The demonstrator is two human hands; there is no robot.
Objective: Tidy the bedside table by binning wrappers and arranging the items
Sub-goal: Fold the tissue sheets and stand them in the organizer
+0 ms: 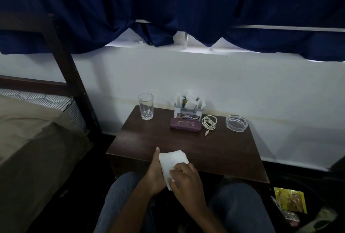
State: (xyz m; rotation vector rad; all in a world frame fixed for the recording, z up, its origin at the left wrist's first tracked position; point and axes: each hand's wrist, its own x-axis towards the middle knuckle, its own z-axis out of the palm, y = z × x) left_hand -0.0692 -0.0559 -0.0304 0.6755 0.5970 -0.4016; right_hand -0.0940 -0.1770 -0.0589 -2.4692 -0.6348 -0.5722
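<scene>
Just two hands (168, 173), one tissue (172, 160), one glass (146, 106).

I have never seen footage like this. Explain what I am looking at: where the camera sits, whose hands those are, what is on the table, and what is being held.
There is no machine here. The single picture comes from a wide-angle camera worn on a person's head, looking forward and down, so the hands and the knees in jeans are the wearer's own. The left hand and right hand together hold a white tissue over the near edge of a dark wooden bedside table. Along the back of the table stand a drinking glass, a small holder of tissues, a purple case just in front of it, a coiled white cable and a glass ashtray. A bin with wrappers sits at lower right, and a bed on the left.
</scene>
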